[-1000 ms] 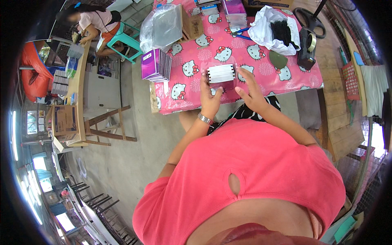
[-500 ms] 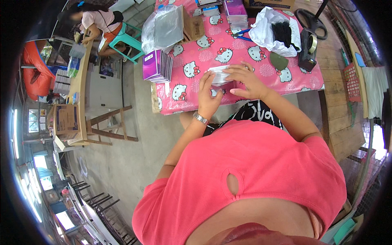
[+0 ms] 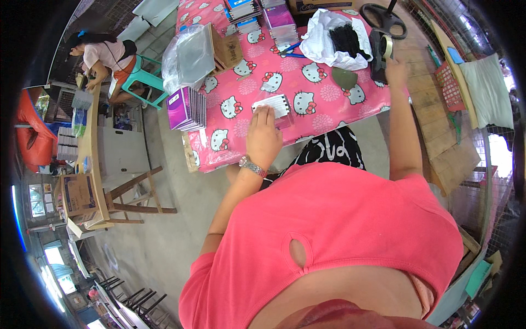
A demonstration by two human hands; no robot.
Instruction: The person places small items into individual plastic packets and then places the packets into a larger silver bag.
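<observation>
On the pink table cover, my left hand (image 3: 264,137) lies with its fingers flat on a small white spiral notepad (image 3: 275,105). Clear plastic shows around the pad, and dark binding runs along its right edge. At the table's right side, my right hand (image 3: 396,73) is at the black tape dispenser (image 3: 377,60), just below its tape roll (image 3: 387,47). Its fingers look curled together, and what they grip is too small to make out. A stack of purple spiral notebooks (image 3: 186,108) stands to the left of the pad.
Clear plastic sleeves (image 3: 193,57) lie by brown cardboard (image 3: 226,50). Blue-handled pliers (image 3: 292,50) rest near a white bag (image 3: 320,44) of black binding coils. A dark green piece (image 3: 344,78) lies nearby. More notebooks (image 3: 279,17) stand behind. A co-worker (image 3: 107,52) sits far left.
My right hand has left the notepad and moved right to the tape dispenser. My left hand stays at the pad, now lying on it. The view has shifted, so the table appears further left.
</observation>
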